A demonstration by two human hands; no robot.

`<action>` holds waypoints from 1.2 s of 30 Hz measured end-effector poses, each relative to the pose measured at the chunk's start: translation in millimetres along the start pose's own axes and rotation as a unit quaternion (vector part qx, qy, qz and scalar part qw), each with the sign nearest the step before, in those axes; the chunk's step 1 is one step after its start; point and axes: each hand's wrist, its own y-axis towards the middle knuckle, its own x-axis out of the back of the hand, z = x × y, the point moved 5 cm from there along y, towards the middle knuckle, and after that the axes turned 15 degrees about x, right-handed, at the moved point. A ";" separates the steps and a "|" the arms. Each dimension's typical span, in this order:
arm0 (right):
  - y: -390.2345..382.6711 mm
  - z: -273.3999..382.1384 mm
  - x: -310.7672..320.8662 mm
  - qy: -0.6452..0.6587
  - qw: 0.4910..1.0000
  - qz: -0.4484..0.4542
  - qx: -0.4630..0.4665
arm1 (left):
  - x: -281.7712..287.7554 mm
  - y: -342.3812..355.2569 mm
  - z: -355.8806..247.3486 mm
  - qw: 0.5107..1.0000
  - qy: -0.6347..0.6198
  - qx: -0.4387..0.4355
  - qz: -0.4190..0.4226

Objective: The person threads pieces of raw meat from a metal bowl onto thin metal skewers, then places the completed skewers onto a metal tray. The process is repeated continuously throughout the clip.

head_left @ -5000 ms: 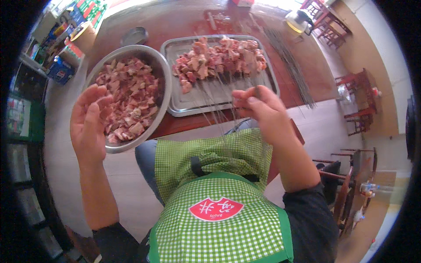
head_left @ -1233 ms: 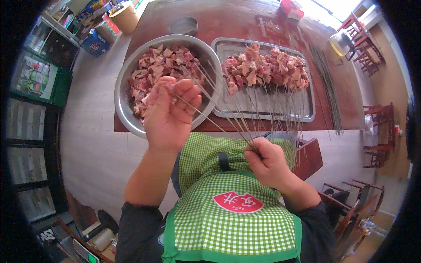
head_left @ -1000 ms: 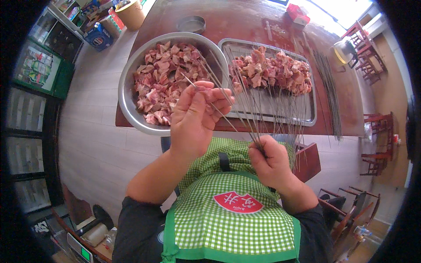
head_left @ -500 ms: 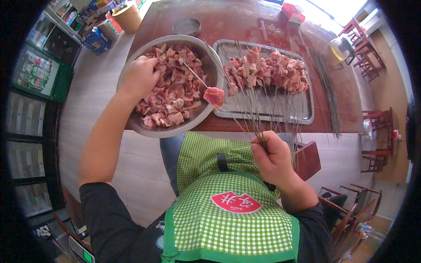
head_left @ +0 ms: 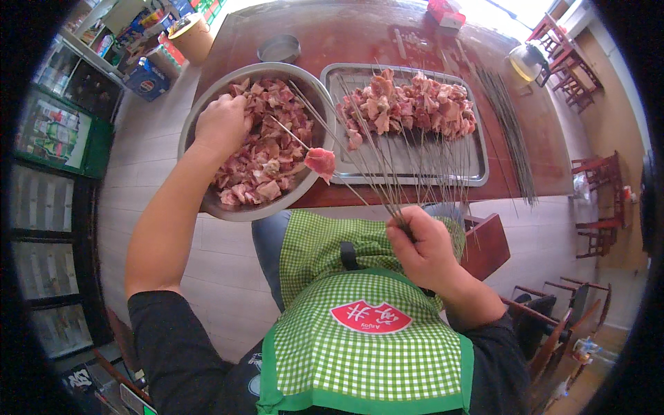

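Note:
My left hand point(head_left: 223, 124) is in the metal bowl point(head_left: 190, 181) at the left, its fingers curled down among the raw meat pieces point(head_left: 277, 142); whatever they grip is hidden. My right hand point(head_left: 420, 243) is closed in front of the apron around the lower ends of a bundle of thin metal skewers point(head_left: 389, 176). One skewer slants up and left over the bowl's right rim, carrying a single meat piece point(head_left: 320, 163) with its tip bare beyond it. Right of the bowl, a metal tray point(head_left: 477, 169) holds a row of skewered meat point(head_left: 415, 107).
More bare skewers point(head_left: 508, 131) lie along the table's point(head_left: 346, 34) right side. At the back stand a shallow round dish point(head_left: 279, 48), a red box point(head_left: 446, 14) and a glass jug point(head_left: 529, 62). Wooden chairs point(head_left: 602, 200) are on the right, a glass-door fridge point(head_left: 59, 135) on the left.
My left hand has shifted slightly right and deeper among the meat. The skewer with the single piece has moved a little left and nearer to me. The whole view has shifted slightly.

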 end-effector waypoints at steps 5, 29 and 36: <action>-6.7 -2.7 1.2 0.025 1.000 -0.011 -0.006 | 17.8 -1.4 15.6 0.993 -0.118 0.012 0.026; 2.5 -1.3 -8.0 0.031 0.999 0.032 -0.010 | 30.9 -98.2 -52.2 0.287 -0.929 -0.012 0.232; 1.5 -3.7 -9.4 0.041 0.999 0.030 -0.015 | 25.9 -109.4 -64.5 0.252 -0.943 0.023 0.215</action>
